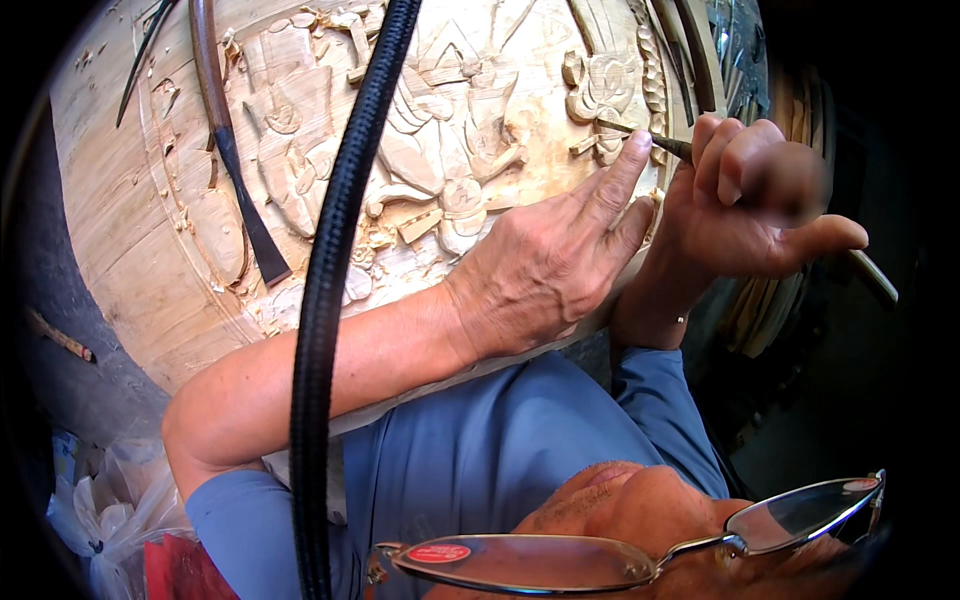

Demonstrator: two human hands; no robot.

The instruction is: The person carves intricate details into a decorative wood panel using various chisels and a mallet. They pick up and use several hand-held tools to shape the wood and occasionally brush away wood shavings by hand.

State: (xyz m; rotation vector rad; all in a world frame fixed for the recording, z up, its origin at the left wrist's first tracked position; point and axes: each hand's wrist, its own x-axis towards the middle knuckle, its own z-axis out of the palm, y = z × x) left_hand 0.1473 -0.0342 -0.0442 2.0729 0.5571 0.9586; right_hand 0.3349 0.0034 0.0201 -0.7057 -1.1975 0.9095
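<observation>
Here, the slender chisel (674, 148) touches both hands (540, 265) (718, 210).

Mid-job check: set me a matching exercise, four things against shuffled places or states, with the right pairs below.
Things
1. Left hand
2. Right hand
3. Flat chisel
4. Plastic bag

Places or states
A. Lying on the carved wooden panel, in neither hand
B. Whitish, at the picture's lower left
C. Closed around the thin carving tool
D. Index finger extended to that tool's metal shaft

Pairs: 1-D, 2-C, 3-A, 4-B
</observation>
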